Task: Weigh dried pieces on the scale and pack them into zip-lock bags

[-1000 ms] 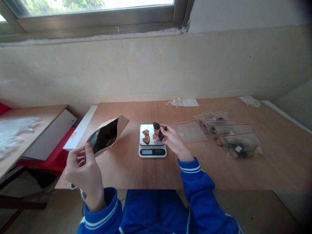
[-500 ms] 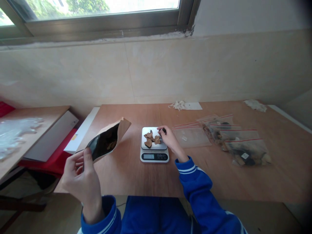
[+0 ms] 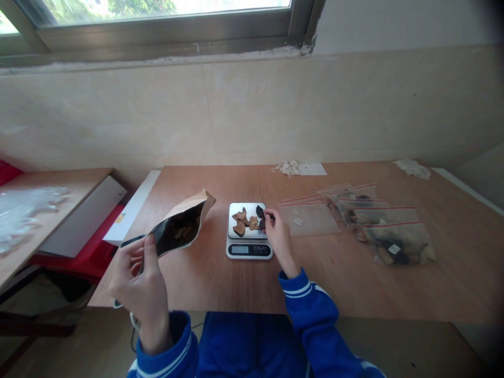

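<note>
Over scale [image 3: 258,234], dark slice [image 3: 261,224] partly hidden by right grip [image 3: 279,234].

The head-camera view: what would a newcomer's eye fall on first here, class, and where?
Probably the white scale just below the picture's centre, bearing tan-brown pieces, with the right hand pinching dark pieces at its right side. Left of it, the left hand holds an open paper bag, its dark inside showing. To the right, red-striped clear bags lie overlapping.

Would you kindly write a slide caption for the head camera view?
The left hand holds an open kraft pouch; the right hand holds dark pieces at a digital scale.
</note>
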{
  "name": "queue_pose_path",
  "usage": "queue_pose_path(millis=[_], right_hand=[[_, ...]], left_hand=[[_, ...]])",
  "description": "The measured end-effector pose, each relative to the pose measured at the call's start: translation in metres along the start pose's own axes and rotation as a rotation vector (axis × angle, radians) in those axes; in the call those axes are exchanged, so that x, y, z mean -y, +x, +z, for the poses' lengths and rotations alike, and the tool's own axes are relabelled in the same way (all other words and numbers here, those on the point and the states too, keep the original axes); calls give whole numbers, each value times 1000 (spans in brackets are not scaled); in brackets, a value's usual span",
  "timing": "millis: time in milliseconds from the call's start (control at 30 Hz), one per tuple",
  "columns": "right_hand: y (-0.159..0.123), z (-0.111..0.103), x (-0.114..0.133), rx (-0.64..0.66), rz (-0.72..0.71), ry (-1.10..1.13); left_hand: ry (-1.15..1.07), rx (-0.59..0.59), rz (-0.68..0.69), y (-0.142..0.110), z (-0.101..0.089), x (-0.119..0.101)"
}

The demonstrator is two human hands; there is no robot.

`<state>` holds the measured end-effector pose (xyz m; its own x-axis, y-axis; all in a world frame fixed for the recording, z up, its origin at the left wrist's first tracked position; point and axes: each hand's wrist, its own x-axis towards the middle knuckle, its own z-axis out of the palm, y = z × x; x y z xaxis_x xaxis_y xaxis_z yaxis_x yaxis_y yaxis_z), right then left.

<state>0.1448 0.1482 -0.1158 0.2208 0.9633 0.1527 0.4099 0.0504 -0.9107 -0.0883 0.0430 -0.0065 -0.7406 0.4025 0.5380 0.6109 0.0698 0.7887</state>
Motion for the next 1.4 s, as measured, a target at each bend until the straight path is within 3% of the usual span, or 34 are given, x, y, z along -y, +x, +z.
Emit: queue_pose_path(millis=[233,367,500,633,800,1033,1233,1400], right_hand=[[-1,-12,9,-17,-95,-95],[7,-15,1,-23,-53,12],[21,-6,-3,53,-24,81],[31,1,13,220,-149,105],[31,0,33,203,-333,-32],[32,-9,23,66,-301,69],[36,-10,12,137,-175,106],[39,-3,9,130,-181,91]], left_hand=[[-7,-3,2,-1,-1,0],[-3,4,10,-2,-1,-1],[-3,15,1,-2,-1,0],[-13,21,7,-4,-1,0],[-11,4,14,-4,1,0],[-41,-114,-53,1,-4,3],[-56,-163,-22,1,-10,4],[-83,-171,-18,1,-8,1]])
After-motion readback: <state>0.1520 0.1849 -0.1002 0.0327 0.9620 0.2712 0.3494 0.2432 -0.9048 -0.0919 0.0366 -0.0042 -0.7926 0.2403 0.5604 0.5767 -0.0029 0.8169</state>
